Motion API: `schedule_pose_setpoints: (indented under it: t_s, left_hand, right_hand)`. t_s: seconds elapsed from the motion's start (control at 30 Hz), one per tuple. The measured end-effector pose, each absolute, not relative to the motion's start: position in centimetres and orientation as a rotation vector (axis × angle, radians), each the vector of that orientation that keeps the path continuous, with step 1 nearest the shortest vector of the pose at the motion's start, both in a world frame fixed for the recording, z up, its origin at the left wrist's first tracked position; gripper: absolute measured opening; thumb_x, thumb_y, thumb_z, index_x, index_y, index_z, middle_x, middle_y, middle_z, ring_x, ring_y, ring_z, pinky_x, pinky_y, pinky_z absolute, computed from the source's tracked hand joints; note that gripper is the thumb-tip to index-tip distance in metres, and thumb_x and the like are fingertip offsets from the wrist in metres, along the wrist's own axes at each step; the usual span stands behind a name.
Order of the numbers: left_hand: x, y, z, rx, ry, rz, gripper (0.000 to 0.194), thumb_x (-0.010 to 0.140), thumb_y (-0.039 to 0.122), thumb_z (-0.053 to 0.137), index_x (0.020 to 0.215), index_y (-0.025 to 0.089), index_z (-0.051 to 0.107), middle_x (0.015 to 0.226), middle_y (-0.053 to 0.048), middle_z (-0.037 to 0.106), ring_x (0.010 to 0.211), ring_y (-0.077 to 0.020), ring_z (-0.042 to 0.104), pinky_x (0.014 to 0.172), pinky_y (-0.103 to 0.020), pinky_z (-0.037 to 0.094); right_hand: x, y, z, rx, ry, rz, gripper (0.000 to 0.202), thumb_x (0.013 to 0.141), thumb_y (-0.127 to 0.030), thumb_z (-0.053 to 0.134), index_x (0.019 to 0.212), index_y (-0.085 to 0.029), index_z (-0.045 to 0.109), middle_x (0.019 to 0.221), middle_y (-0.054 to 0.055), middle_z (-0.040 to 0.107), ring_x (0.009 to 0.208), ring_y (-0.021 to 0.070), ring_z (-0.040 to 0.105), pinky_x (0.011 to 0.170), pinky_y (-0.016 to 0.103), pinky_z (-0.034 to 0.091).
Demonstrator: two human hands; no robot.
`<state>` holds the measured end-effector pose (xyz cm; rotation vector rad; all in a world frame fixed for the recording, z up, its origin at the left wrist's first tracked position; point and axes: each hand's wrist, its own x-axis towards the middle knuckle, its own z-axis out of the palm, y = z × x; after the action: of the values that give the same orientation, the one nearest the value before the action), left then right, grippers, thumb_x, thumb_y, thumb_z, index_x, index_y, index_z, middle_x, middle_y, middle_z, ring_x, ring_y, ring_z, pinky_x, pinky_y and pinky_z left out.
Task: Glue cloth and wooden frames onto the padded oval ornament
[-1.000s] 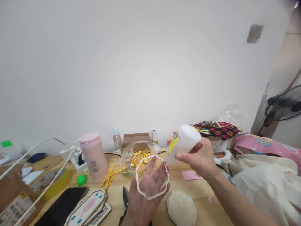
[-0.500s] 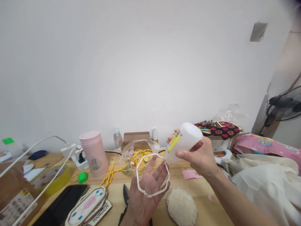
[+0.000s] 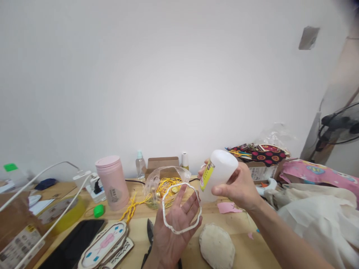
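My left hand [image 3: 176, 224] is palm up with its fingers spread, holding a thin, wavy-edged white ring [image 3: 165, 218] that lies across the palm and fingers. In my right hand [image 3: 238, 185] is a translucent white plastic bottle [image 3: 223, 168] with a yellow label, tipped base up, its lower end beside the ring's right edge. Whether the bottle's tip touches the ring is hard to make out. A round, cream-coloured padded piece [image 3: 217, 244] lies on the table to the right of my left hand. Partly hidden behind my left wrist are dark-bladed cutters [image 3: 150, 231].
Left are stacked decorated wooden pieces [image 3: 103, 244], a phone [image 3: 74, 243], a green cap [image 3: 98, 211], yellow tape [image 3: 61, 209] and a pink tumbler [image 3: 112, 183]. A plastic bag with yellow cords [image 3: 165, 186] stands behind. White cloth [image 3: 311, 220] and a pink scrap [image 3: 228, 207] are right.
My right hand has shifted the bottle slightly left and down, and the bottle stands a little steeper. The left hand and the ring have barely moved.
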<state>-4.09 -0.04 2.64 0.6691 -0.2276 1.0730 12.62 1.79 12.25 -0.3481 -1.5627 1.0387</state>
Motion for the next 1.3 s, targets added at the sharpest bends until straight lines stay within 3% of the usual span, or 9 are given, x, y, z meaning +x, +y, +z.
schedule_pose_setpoints:
  t_s: [0.33,0.7,1.0,1.3]
  left_hand:
    - [-4.0,-0.4,2.6,0.653,-0.212,1.003,0.049,0.074,0.040,0.048,0.121,0.024,0.043,0.121,-0.009,0.053,0.111,-0.0188,0.047,0.084,-0.034,0.043]
    - [-4.5,0.1,2.7,0.695,-0.220,1.066,0.049,0.077,0.041,0.045,0.122,0.023,0.041,0.122,-0.009,0.052,0.108,-0.0166,0.049,0.088,-0.032,0.040]
    - [-4.5,0.1,2.6,0.700,-0.188,1.120,0.067,0.077,0.042,0.045,0.133,0.021,0.016,0.126,-0.012,0.047,0.113,-0.0180,0.045,0.089,-0.032,0.038]
    - [-4.5,0.1,2.6,0.664,-0.203,1.109,0.066,0.075,0.040,0.048,0.132,0.020,0.021,0.125,-0.012,0.049,0.110,-0.0183,0.047,0.088,-0.033,0.039]
  right_hand:
    - [12.6,2.3,12.1,-0.314,-1.454,0.928,0.027,0.056,-0.028,0.076,0.078,-0.017,0.067,0.081,0.006,0.068,0.076,0.0222,0.062,0.068,0.036,0.052]
    - [12.7,1.7,12.2,-0.320,-1.617,1.047,0.033,0.051,-0.033,0.078,0.075,-0.014,0.063,0.072,0.006,0.067,0.068,0.0208,0.061,0.064,0.035,0.051]
    - [12.1,1.3,12.1,-0.294,-1.642,1.081,0.035,0.050,-0.032,0.079,0.077,-0.015,0.064,0.075,0.007,0.065,0.070,0.0217,0.060,0.066,0.035,0.049]
    - [12.2,1.4,12.1,-0.266,-1.644,1.076,0.036,0.052,-0.033,0.078,0.081,-0.016,0.065,0.079,0.007,0.066,0.073,0.0217,0.059,0.068,0.035,0.048]
